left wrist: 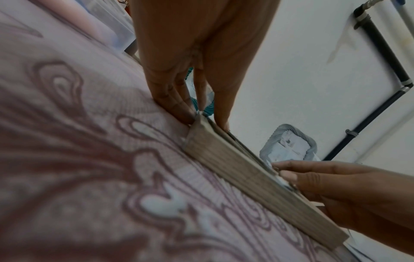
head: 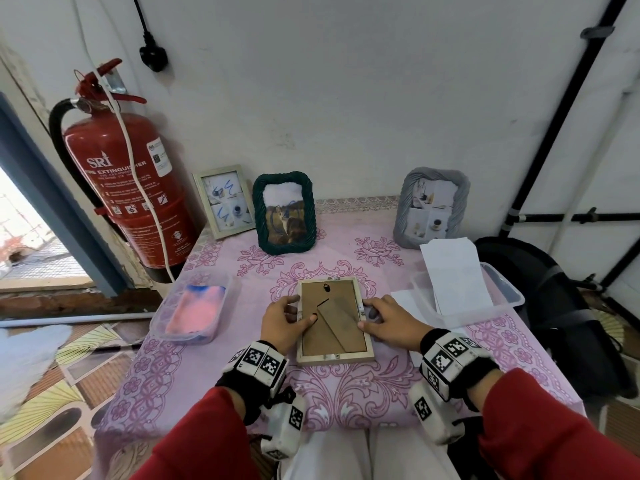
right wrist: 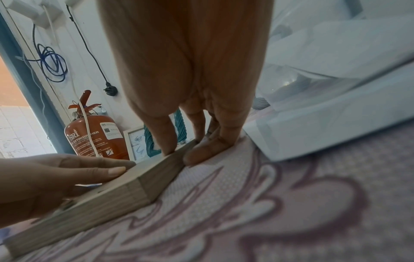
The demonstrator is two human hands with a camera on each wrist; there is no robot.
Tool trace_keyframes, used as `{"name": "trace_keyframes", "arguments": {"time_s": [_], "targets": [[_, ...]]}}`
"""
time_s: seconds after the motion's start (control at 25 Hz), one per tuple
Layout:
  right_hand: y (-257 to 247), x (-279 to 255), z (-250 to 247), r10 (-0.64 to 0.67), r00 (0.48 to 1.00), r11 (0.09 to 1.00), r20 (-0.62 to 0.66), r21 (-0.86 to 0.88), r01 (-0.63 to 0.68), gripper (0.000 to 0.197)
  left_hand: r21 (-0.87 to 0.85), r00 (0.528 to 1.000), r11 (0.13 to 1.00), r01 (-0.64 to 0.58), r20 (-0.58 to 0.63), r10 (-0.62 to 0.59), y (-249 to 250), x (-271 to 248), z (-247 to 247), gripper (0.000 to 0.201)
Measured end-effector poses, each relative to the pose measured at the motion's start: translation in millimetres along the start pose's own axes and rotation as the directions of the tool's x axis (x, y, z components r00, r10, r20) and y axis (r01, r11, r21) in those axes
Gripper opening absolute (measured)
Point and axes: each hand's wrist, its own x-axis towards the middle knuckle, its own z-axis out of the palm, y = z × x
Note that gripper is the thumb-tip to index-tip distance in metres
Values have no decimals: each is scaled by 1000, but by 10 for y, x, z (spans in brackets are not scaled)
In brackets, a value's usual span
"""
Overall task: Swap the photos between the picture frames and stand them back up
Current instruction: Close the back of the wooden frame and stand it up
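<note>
A light wooden frame (head: 332,320) lies face down in the middle of the pink tablecloth, its brown backing board and folded stand facing up. My left hand (head: 301,310) holds its left edge, thumb on the backing and fingers curled against the side (left wrist: 186,106). My right hand (head: 369,317) holds the right edge, thumb on the rail and fingers beside it on the cloth (right wrist: 190,147). Three frames stand at the back: a white one (head: 223,200), a green rope one (head: 284,213) and a grey one (head: 431,207). The photo in the wooden frame is hidden.
A clear tub (head: 194,310) with a pink cloth sits at the left. Another clear tub (head: 502,296) at the right holds white papers. A red fire extinguisher (head: 128,192) stands off the table's left corner, a black bag (head: 554,306) beyond its right edge.
</note>
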Motion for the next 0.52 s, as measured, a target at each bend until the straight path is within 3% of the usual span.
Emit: {"name": "trace_keyframes", "arguments": {"time_s": [0.16, 0.28, 0.36, 0.52], "targets": [[26, 14, -2, 20, 1000, 1000, 21, 24, -20, 56, 27, 1000, 1000, 3, 4, -3, 6, 33, 5, 54], [12, 62, -21, 80, 995, 976, 54, 198, -89, 52, 34, 1000, 999, 2, 26, -3, -16, 64, -19, 49], [-9, 114, -33, 137, 987, 923, 83, 351, -157, 41, 6, 999, 999, 37, 39, -38, -22, 111, -51, 37], [-37, 206, -38, 207, 978, 904, 38, 374, -206, 14, -158, 986, 978, 137, 115, -120, -52, 224, -141, 26]]}}
